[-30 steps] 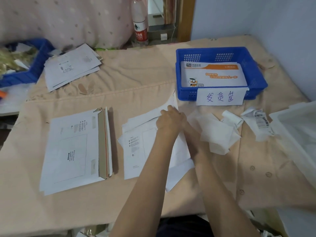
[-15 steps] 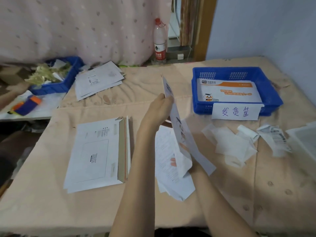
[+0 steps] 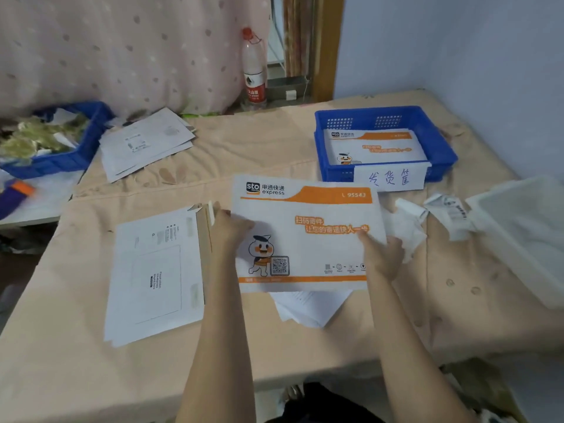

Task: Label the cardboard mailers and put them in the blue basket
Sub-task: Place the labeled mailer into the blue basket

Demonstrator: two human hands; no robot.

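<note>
A white and orange cardboard mailer (image 3: 308, 236) with an STO express print lies face up in front of me, over a few white sheets (image 3: 308, 306). My left hand (image 3: 230, 227) grips its left edge, thumb on top. My right hand (image 3: 383, 254) grips its right edge, thumb on the printed face. The blue basket (image 3: 439, 141) with a handwritten paper tag stands at the back right and holds another printed mailer (image 3: 378, 148). A stack of blank-side-up mailers (image 3: 155, 276) lies to my left.
A second blue basket (image 3: 88, 148) of scraps sits at the far left beside a loose pile of mailers (image 3: 146, 141). Crumpled label backing papers (image 3: 409, 230) lie right of the mailer. A translucent white bin (image 3: 525, 233) is at the right edge. A water bottle (image 3: 254, 68) stands behind the table.
The mailer was lifted off the pile, stood on edge and turned over; it now lies flat, printed side up, with both hands on its side edges.
</note>
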